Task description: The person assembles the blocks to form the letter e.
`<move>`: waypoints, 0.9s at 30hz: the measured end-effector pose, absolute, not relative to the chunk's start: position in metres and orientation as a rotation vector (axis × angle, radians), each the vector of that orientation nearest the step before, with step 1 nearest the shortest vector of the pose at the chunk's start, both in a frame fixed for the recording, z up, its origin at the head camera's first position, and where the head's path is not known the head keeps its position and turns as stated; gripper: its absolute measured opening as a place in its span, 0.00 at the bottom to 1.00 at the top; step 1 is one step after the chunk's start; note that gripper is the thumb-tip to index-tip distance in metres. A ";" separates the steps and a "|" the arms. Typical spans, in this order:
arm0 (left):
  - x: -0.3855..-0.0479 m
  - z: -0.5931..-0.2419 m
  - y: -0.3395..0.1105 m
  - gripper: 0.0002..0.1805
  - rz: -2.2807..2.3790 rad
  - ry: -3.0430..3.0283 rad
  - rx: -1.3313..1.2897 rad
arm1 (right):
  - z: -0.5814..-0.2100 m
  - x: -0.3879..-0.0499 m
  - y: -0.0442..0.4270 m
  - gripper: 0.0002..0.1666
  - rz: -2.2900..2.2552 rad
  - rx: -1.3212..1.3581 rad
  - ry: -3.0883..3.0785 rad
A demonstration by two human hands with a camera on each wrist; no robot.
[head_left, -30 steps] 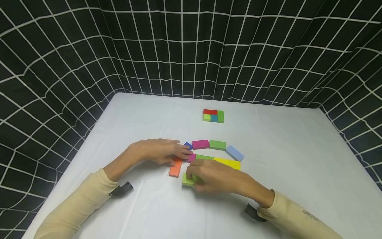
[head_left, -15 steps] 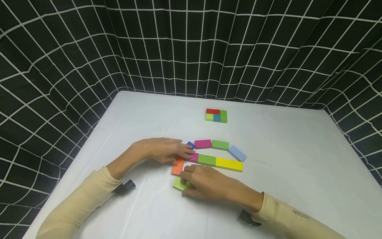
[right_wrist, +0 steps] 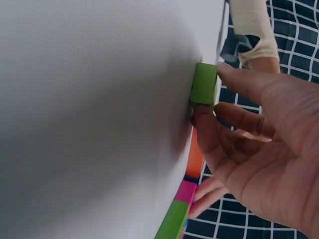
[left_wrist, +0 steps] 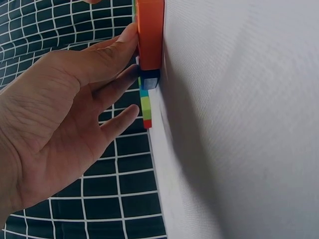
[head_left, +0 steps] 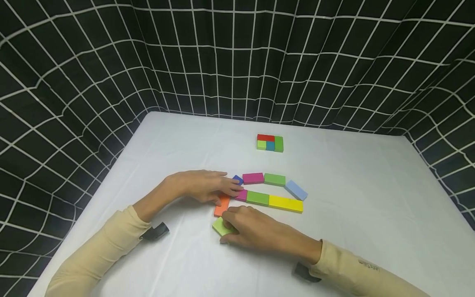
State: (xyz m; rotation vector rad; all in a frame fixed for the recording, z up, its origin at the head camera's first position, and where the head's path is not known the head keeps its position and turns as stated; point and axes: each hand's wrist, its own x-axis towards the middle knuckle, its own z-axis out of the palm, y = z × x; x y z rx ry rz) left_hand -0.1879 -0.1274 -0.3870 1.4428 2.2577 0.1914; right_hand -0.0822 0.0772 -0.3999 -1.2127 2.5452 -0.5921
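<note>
The right hand [head_left: 256,229] pinches a light green block [head_left: 221,227] lying on the white cloth, one end close to an orange block [head_left: 222,206]. In the right wrist view thumb and fingers hold the green block [right_wrist: 204,83] at its edges. Over the row's left end rests the left hand [head_left: 202,186], fingers extended; its thumb touches the orange block [left_wrist: 150,35] in the left wrist view. Its fingertips lie by a blue block [head_left: 238,179] and a magenta block [head_left: 241,195], both partly covered. Right of these a green block [head_left: 257,198] and a yellow block [head_left: 285,203] form a line.
Behind that line lie a magenta block [head_left: 253,178], a green block [head_left: 275,179] and a slanted light blue block [head_left: 296,190]. Farther back is a compact group with a red block [head_left: 265,137]. A black gridded curtain [head_left: 245,62] surrounds the table's far side.
The right hand has moved left with the light green block, which has turned and now lies nearer the orange block's front end. The left hand has stayed about where it was.
</note>
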 end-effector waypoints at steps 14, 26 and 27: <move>-0.187 -0.386 -0.127 0.31 0.192 2.256 1.435 | -0.399 -0.084 0.074 0.24 -0.612 -1.109 2.595; -0.186 -0.387 -0.129 0.33 0.197 2.257 1.451 | -0.381 -0.104 0.088 0.14 -0.596 -0.943 2.750; -0.186 -0.387 -0.129 0.33 0.194 2.256 1.458 | -0.378 -0.110 0.091 0.12 -0.600 -0.918 2.785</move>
